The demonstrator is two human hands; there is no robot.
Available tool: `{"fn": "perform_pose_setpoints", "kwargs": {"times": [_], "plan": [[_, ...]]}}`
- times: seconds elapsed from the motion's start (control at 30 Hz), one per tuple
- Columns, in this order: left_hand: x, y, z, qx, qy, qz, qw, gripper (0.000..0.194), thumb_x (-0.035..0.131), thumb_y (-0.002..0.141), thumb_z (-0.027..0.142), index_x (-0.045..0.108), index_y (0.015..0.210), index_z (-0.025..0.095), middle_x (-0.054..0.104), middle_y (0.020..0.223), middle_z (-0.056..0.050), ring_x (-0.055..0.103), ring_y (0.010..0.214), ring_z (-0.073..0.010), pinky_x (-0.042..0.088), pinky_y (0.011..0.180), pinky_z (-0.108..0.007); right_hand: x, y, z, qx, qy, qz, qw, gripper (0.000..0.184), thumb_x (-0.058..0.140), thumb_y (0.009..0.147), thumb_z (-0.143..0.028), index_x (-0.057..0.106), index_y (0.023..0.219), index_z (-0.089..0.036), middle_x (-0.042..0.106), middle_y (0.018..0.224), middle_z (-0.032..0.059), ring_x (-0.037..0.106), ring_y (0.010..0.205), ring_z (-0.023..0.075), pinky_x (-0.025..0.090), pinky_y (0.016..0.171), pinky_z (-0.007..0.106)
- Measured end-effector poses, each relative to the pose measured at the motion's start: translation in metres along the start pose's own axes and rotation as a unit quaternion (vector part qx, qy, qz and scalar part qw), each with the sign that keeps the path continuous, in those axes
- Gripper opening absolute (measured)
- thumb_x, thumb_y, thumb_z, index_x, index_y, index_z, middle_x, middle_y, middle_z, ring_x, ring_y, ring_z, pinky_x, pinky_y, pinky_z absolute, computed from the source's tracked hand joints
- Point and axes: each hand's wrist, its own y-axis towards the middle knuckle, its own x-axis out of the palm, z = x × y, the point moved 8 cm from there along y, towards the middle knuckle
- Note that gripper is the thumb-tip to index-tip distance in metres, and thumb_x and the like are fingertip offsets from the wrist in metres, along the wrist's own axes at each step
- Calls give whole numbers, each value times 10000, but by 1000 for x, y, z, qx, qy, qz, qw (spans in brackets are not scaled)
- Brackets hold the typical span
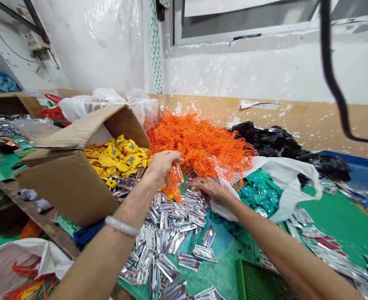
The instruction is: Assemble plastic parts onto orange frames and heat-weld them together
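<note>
My left hand (pixel 166 163) is closed, its fingers bent in a pinch, and a strand of orange plastic netting (pixel 173 185) hangs below it. The large orange netting heap (pixel 196 139) rises just behind. To the right, my right hand (pixel 208 186) reaches low at the heap's front edge, fingers curled together over shiny silver metal pieces (pixel 174 212); what lies between its fingertips is hidden. Yellow plastic pieces (pixel 118 156) with dark markings fill a tipped cardboard box (pixel 68 187) left of my left hand.
A white plastic bag (pixel 296 168) holds teal-green pieces (pixel 260 191) at the right. Black plastic (pixel 274 143) lies against the wall. A green basket (pixel 255 279) stands at the front edge. Another white bag (pixel 24 258) sits lower left. A black cable (pixel 331 79) hangs at upper right.
</note>
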Motion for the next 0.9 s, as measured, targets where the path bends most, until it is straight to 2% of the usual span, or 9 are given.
{"fn": "perform_pose_setpoints", "kwargs": {"times": [0.1,0.2,0.33,0.47,0.67,0.77,0.83,0.9], "plan": [[3,-52,-28,-80,-132,22,988,226,600,602,383,604,637,159,543,536,38,477,488,-102,393,502,-238,-1,-12,-7,30,57,-15,998,281,553,911,-341,592,1108,-144,626,1080,63,630,905,183,542,773,368],[13,-102,-59,-147,-231,28,961,219,594,597,392,509,568,193,370,424,90,425,420,-93,397,480,-237,-1,-29,-20,42,117,-14,992,283,547,913,-356,598,1083,-135,637,1022,52,635,847,169,546,728,342],[24,-153,-84,-218,-314,22,924,239,620,617,405,509,594,195,360,405,98,429,387,-97,418,472,-250,-6,-58,-47,21,189,17,982,250,562,902,-356,615,996,-130,643,950,39,627,823,158,527,739,342],[22,-182,-88,-243,-352,18,904,250,665,642,399,546,643,180,488,460,66,471,416,-92,412,472,-227,-14,-102,-71,6,259,61,964,240,606,832,-401,590,861,-163,635,816,9,606,770,146,494,735,317],[13,-216,-95,-234,-339,-39,910,193,767,592,228,619,688,149,642,658,8,580,620,-125,458,608,-235,-7,-177,-88,33,346,74,935,253,698,717,-376,552,787,-182,634,704,-11,599,646,122,483,653,276],[12,-230,-96,-214,-311,-82,922,254,802,629,302,646,754,145,687,782,-33,603,740,-159,468,675,-257,-1,-204,-88,54,370,83,924,244,725,692,-329,572,803,-174,634,670,-19,592,602,109,474,612,254],[11,-236,-94,-200,-279,-102,934,316,791,652,395,655,783,141,699,835,-60,609,806,-186,476,699,-278,3,-217,-89,69,385,86,916,294,732,685,-319,591,904,-180,627,668,-32,586,569,104,484,587,255],[8,-240,-91,-192,-244,-93,946,389,793,627,469,655,782,139,693,806,-57,608,788,-189,478,662,-275,7,-227,-91,82,398,81,910,392,723,701,-341,587,1040,-201,633,700,-29,610,592,121,509,577,272]]}}
